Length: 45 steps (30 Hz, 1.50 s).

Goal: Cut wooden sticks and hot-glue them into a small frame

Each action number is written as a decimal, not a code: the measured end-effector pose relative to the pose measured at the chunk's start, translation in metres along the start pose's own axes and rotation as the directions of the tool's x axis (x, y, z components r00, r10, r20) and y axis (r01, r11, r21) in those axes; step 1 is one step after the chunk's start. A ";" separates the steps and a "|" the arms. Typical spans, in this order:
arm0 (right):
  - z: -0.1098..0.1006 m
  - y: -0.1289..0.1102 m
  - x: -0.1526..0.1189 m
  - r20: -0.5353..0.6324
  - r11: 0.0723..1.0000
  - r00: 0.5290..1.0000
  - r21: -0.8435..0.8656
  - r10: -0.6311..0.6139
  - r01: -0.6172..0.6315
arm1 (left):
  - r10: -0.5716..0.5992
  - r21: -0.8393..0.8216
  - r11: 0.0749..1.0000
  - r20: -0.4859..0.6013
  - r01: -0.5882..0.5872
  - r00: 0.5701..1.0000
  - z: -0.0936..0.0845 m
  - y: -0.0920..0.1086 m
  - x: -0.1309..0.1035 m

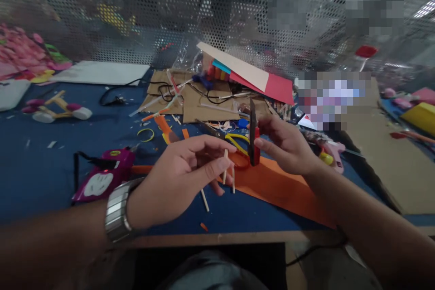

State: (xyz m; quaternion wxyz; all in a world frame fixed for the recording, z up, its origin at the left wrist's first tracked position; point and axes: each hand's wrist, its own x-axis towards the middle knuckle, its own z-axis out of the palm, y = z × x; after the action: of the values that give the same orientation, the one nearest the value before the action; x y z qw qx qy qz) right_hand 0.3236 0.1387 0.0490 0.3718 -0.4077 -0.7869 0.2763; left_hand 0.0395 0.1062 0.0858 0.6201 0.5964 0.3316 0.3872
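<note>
Head view: left hand [180, 174] fingers pinch two short wooden sticks [224, 177] above the worktop [251, 217]; right hand [285, 145] grips red-and-black utility knife [252, 145] upright nearby; keep its edge clear of left thumb

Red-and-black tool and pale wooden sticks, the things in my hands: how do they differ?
The red-and-black tool is long and thick; the wooden sticks are shorter and thin. The tool is red and dark, the sticks pale. The right hand holds the tool, the left hand the sticks. All look roughly upright.
</note>
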 end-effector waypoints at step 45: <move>0.002 -0.011 -0.021 0.239 0.951 0.944 -0.152 -0.227 0.268 | -0.188 -0.164 0.970 -0.038 0.180 0.981 -0.013 -0.044 -0.007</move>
State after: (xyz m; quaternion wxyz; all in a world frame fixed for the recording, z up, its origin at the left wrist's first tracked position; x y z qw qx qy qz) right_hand 0.3253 0.1145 0.0484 0.2760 -0.3047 -0.8900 0.1970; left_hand 0.0286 0.1068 0.0405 0.6901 0.5008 0.3697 0.3692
